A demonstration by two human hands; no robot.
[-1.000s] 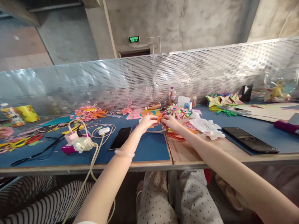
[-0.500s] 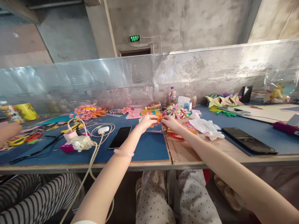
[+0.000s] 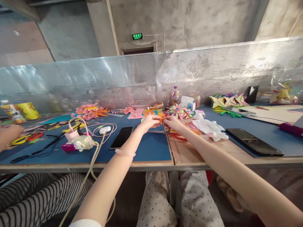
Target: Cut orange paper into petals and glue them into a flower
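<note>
Both arms reach out over the blue table (image 3: pixel 151 151). My left hand (image 3: pixel 148 121) and my right hand (image 3: pixel 173 122) meet fingertip to fingertip and pinch a small folded piece of orange paper (image 3: pixel 161 118) between them, held just above the table. Red-handled scissors (image 3: pixel 174 136) lie under my right hand. Behind the hands rests a finished pink, green and orange paper flower (image 3: pixel 179 112), with loose coloured sheets (image 3: pixel 142 114) beside it.
A black phone (image 3: pixel 122 137) lies left of my hands, a larger one (image 3: pixel 254 142) at right. White crumpled paper (image 3: pixel 209 127), a charger with cables (image 3: pixel 81 142), paper stars (image 3: pixel 227 101) and a perforated metal screen (image 3: pixel 151 78) surround the spot. Another person's hand (image 3: pixel 8 134) and striped legs are at left.
My hands stay together on the orange paper, barely shifted. The other person's hand has come into view at the far left edge.
</note>
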